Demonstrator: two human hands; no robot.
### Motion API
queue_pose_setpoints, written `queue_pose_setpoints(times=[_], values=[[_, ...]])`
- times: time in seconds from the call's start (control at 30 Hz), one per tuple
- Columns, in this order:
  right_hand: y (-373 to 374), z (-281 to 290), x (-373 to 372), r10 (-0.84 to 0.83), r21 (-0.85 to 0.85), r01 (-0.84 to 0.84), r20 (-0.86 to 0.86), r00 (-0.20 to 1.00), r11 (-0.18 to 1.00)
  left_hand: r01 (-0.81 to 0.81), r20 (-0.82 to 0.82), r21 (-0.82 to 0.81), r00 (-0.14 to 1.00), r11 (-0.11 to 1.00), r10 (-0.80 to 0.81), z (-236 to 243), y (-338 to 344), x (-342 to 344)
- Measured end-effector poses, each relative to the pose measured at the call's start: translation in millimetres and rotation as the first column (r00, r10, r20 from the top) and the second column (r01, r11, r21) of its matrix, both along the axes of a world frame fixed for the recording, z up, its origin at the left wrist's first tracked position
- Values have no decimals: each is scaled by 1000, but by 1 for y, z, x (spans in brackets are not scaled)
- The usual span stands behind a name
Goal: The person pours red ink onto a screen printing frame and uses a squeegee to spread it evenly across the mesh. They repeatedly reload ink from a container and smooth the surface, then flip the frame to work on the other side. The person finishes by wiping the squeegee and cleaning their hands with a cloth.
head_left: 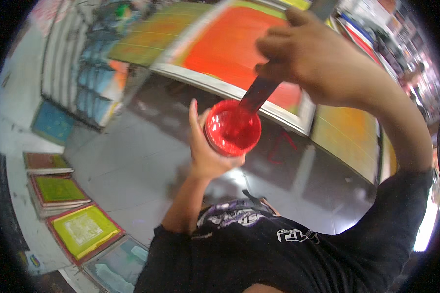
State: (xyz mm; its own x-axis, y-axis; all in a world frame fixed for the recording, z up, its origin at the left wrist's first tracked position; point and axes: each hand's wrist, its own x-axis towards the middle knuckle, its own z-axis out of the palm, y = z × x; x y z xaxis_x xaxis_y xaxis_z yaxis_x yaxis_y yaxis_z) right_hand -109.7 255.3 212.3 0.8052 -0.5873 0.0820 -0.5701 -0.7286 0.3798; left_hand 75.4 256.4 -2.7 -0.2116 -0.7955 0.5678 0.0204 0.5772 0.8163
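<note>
A small round red tub (219, 116) rests in my left hand (205, 158), whose fingers and thumb wrap its outside. Glossy red paint or ink (237, 137) coats the inside. My right hand (296, 53), slightly smeared by motion, grips a long flat dark strip, spatula-like (260, 94). It slants down from above the hand, and its lower end reaches into the tub. Behind both hands lies a white-framed printing screen (305, 119) with a broad orange-red area (230, 41) on its mesh.
Yellow-green stained boards (161, 34) flank the screen. On the left, several small framed screens (85, 232) lie along the wall beside larger paint-smeared panels (95, 73). Grey tiled floor (127, 171) shows beneath my hands. Cluttered goods (401, 49) fill the far right.
</note>
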Motion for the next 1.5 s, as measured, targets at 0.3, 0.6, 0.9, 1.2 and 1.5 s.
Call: queue_pose_setpoints(times=[0.3, 0.6, 0.9, 1.2, 1.5], values=[[-196, -29, 308, 459, 199, -421, -227, 859, 885, -588, 265, -29, 775, 808, 574, -14, -71, 263], [-427, -6, 407, 739, -476, -565, 443, 508, 674, -531, 52, -39, 845, 847, 532, -18, -261, 381], [-667, -64, 475, -659, 591, -656, 729, 186, 470, -502, 99, -208, 843, 840, 529, 2, -511, 459], [-866, -113, 479, -736, 481, -740, 676, -29, 471, -180, 35, -127, 982, 975, 186, -21, -808, 507], [-1006, -128, 376, -861, 711, -486, 439, -257, 508, 106, -70, -141, 991, 984, -117, -30, -1064, 408]])
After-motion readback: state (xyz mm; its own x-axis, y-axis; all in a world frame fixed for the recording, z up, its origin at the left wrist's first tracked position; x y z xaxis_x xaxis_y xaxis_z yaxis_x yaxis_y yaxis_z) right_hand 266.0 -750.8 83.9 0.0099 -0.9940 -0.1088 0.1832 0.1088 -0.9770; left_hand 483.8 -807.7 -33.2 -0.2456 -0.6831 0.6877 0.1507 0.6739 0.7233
